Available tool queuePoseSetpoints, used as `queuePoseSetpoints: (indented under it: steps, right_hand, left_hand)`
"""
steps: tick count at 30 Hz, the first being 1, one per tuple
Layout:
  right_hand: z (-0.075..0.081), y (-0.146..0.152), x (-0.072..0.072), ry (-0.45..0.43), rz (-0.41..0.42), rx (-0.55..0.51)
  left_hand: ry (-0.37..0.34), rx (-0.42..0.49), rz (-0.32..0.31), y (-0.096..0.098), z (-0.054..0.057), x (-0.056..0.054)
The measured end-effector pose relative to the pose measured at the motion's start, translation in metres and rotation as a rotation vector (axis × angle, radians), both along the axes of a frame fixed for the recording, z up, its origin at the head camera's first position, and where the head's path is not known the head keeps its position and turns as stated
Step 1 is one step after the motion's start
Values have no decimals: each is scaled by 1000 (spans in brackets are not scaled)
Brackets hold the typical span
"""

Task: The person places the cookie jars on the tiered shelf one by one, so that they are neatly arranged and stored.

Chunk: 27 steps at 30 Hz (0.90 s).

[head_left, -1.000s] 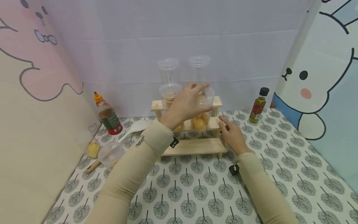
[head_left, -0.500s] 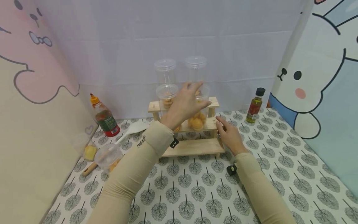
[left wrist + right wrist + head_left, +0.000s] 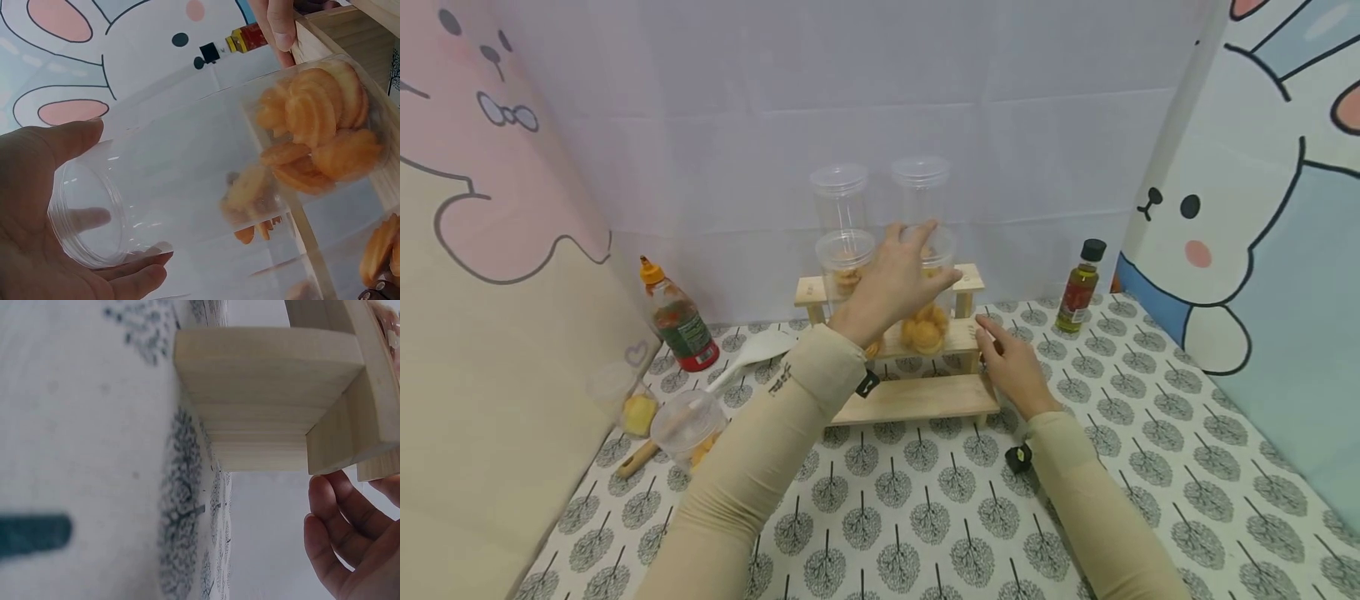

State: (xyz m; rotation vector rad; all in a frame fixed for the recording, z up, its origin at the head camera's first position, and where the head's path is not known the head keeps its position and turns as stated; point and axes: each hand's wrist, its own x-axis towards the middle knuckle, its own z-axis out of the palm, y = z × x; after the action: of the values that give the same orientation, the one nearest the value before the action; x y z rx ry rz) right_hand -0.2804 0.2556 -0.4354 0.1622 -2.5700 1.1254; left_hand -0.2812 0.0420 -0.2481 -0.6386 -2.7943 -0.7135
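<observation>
My left hand (image 3: 887, 287) is round the lidded top of a clear plastic jar (image 3: 187, 165), thumb on one side and fingers on the other. Golden piped cookies (image 3: 319, 125) lie at the jar's bottom. That jar stands on the middle step of a wooden tiered rack (image 3: 917, 398). At the rack's right end is my right hand (image 3: 1018, 375). Its fingertips (image 3: 320, 487) touch the rack's wooden side, and the fingers bend loosely. Beside the gripped jar stands another cookie jar (image 3: 844, 258), partly behind my left wrist.
Two tall clear jars (image 3: 921, 187) stand on the top step. To the left are a sauce bottle (image 3: 685, 325), a white-headed spatula (image 3: 767, 346) and a clear tub (image 3: 681, 425), with a yellow-filled container (image 3: 640, 412) by the wall. An oil bottle (image 3: 1078, 292) stands at the back right.
The head view has shifted slightly, so the scene sits a little further left. Both hands keep their places at the jar and the rack.
</observation>
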Motion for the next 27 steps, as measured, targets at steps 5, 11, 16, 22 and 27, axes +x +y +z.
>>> queuePoseSetpoints:
  steps: [5,11,16,22,27]
  right_hand:
    - [0,-2,-1,-11,-1,-3]
    - [0,-3,-3,-11,-4,-9]
    - [1,-2,-4,-12,1,-4]
    - [3,-3,-3,-11,2,-4]
    - [3,-4,-3,-14,11,-7]
  left_hand:
    - [-2,-1,9,-1,0,0]
    - [-5,-14,22,-1,1,-1]
    - [-12,-27,23,-1,2,0]
    - [33,-56,9,0,5,2]
    - [55,-102,6,-1,7,4]
